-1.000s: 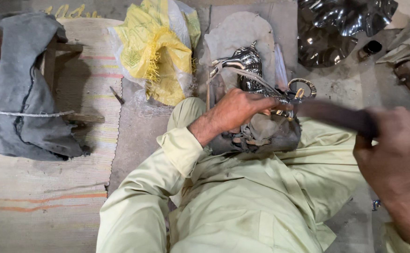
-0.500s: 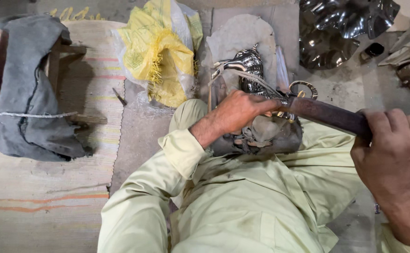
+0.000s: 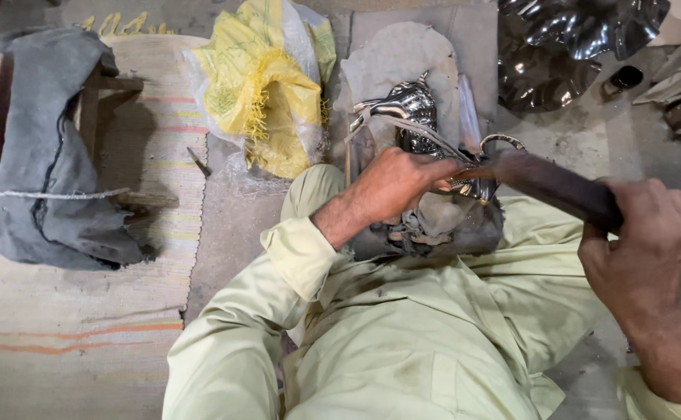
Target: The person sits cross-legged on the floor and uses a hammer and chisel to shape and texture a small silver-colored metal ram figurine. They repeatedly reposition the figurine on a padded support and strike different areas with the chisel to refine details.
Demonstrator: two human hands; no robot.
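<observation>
While the left hand [image 3: 393, 187] presses down on a shiny metal piece [image 3: 414, 109] wedged between the person's knees, the right hand [image 3: 651, 249] drives a long dark file [image 3: 550, 185] across it. The left grip is closed over the near part of the piece, fingers curled on top and covering the spot where tool and metal meet, so the exact contact point cannot be seen. The right grip is clamped around the file's near end.

What matters here is the line of the file — its long axis runs from the right hand at the lower right, up and leftward, to the piece under the left hand. The piece lies ahead of the body, up and to the left of the right grip, and the left hand is by far the nearer one, already touching it. A thin cord [image 3: 426, 132] loops over the metal, and the piece rests on a grey pad [image 3: 402, 58] on the floor.

Against the picture half a second back, the file looks slightly more tilted and blurred with motion, and the right hand sits a little lower; the left hand has kept its hold in the same place. A yellow sack [image 3: 259, 85] lies just left of the pad, a grey cloth [image 3: 41, 155] over a wooden stool further left.
</observation>
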